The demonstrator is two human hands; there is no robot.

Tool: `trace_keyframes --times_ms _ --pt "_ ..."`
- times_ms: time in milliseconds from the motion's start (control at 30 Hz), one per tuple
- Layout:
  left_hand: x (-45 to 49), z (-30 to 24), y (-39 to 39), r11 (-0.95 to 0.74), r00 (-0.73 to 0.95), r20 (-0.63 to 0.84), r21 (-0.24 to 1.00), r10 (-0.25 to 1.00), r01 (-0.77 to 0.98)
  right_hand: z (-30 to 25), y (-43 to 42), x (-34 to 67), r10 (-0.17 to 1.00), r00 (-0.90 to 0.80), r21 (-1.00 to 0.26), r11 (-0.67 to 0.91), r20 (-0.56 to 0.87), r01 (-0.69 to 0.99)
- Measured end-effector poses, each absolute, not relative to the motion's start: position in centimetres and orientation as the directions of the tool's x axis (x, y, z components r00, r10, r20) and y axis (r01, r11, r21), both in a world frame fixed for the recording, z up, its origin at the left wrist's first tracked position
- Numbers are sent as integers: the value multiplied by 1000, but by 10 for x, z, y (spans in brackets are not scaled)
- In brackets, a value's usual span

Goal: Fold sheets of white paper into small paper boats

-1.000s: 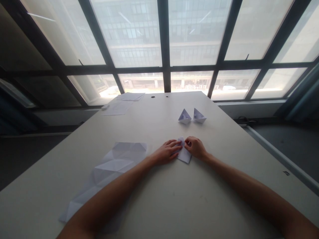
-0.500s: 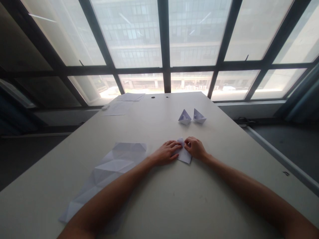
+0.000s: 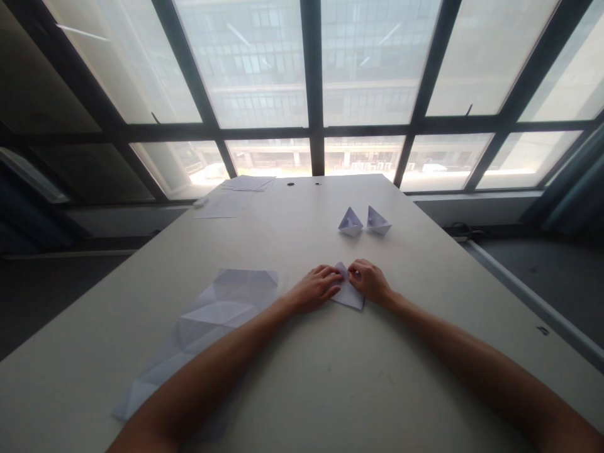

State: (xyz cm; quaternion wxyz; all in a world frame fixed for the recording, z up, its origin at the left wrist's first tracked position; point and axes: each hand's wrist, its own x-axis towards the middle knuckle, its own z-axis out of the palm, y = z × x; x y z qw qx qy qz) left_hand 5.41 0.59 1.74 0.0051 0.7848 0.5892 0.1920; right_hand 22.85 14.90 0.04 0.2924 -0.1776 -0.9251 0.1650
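A small folded white paper (image 3: 349, 297) lies on the table between both hands, its narrow tip pointing away from me. My left hand (image 3: 317, 288) rests over its left side, fingers bent and gripping it, thumb nearer to me. At the right edge, my right hand (image 3: 369, 280) has thumb and forefinger pinched on the paper near its upper part. The fingertips partly hide the folds. Just beyond the hands stand two folded paper boats, a left boat (image 3: 350, 223) and a right boat (image 3: 378, 221), side by side.
A large creased paper sheet (image 3: 214, 314) lies at the left, partly under my left forearm. Flat sheets (image 3: 224, 205) and more sheets (image 3: 248, 183) are at the table's far left. The white table (image 3: 302, 384) reaches toward a wide window (image 3: 264, 69).
The folded paper has shifted slightly, and its lower part looks wider, with more of a triangle showing. Both hands stay nearly in place on it.
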Motion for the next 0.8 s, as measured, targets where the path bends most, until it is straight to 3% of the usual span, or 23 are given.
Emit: trace_keyframes --times_ms 300,600,800 --pt "47 4 16 -99 -108 448 414 888 905 7 146 231 221 -871 -271 957 439 106" --pt "46 7 13 -142 -4 418 318 908 937 5 147 232 225 -876 -278 954 426 109" --pt "45 8 11 -139 48 373 220 927 966 0 151 230 345 -834 -336 919 431 206"
